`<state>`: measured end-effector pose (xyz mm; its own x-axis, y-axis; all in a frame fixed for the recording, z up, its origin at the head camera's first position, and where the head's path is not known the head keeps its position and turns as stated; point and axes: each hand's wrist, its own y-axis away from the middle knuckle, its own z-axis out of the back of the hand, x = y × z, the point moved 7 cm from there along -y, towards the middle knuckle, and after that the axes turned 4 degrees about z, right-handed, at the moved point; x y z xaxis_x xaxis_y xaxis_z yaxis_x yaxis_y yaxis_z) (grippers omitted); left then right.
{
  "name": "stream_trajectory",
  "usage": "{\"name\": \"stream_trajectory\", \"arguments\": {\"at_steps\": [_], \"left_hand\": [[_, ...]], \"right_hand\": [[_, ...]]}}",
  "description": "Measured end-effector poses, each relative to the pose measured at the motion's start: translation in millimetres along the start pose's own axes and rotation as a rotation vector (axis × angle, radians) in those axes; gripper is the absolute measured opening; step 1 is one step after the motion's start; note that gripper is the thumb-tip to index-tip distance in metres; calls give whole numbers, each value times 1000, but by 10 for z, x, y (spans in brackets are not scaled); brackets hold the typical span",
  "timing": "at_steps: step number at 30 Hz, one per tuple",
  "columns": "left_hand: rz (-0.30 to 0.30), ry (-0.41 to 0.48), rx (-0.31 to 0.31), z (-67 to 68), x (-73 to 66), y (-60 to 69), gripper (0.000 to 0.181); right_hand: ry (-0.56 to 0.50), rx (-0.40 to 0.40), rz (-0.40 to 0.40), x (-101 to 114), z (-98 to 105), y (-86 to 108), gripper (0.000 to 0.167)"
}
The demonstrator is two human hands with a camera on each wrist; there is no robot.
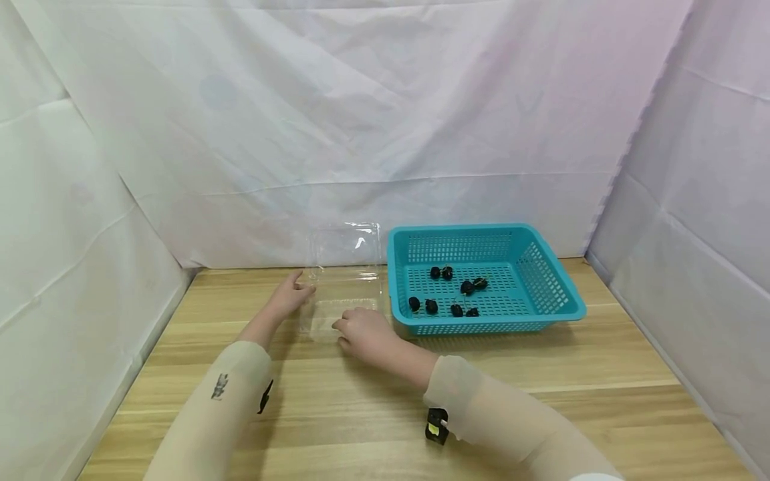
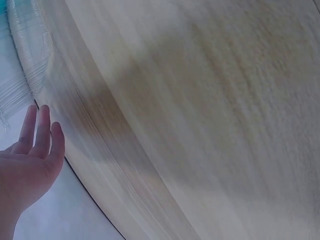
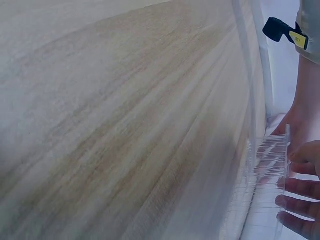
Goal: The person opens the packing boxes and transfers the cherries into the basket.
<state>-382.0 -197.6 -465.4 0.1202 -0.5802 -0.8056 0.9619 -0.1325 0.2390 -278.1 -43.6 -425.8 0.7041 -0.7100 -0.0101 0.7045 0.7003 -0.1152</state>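
Observation:
A clear plastic clamshell box [image 1: 344, 304] stands unfolded on the table, its lid [image 1: 345, 244] raised toward the back cloth. My left hand [image 1: 290, 296] is at the box's left edge with nothing in its grasp. The left wrist view shows that hand [image 2: 37, 155] with fingers extended toward the clear plastic. My right hand [image 1: 368, 334] lies over the box's front right part. In the right wrist view its loosely extended fingers [image 3: 297, 202] reach the clear wall; the exact contact is hard to make out.
Right of the box sits a turquoise basket [image 1: 487, 329] with perforated walls. Several small dark round pieces [image 1: 432, 306], mostly in pairs with thin stems, lie in it. White cloth [image 1: 385, 133] hangs behind and at both sides of the wooden table [image 1: 337, 414].

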Motion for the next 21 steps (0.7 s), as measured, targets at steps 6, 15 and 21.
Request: {"name": "stream_trajectory", "arguments": {"at_steps": [6,15,21], "left_hand": [[7,-29,-22,32,8,22,77],[-28,-34,-86,98,-26,128,90],[-73,-86,-167,147,-104,196,87]], "right_hand": [[-7,-11,-6,-39,91,41,26],[-48,-90,-37,-173,307,129,33],[-5,-143,-43,-307,470,217,34]]}}
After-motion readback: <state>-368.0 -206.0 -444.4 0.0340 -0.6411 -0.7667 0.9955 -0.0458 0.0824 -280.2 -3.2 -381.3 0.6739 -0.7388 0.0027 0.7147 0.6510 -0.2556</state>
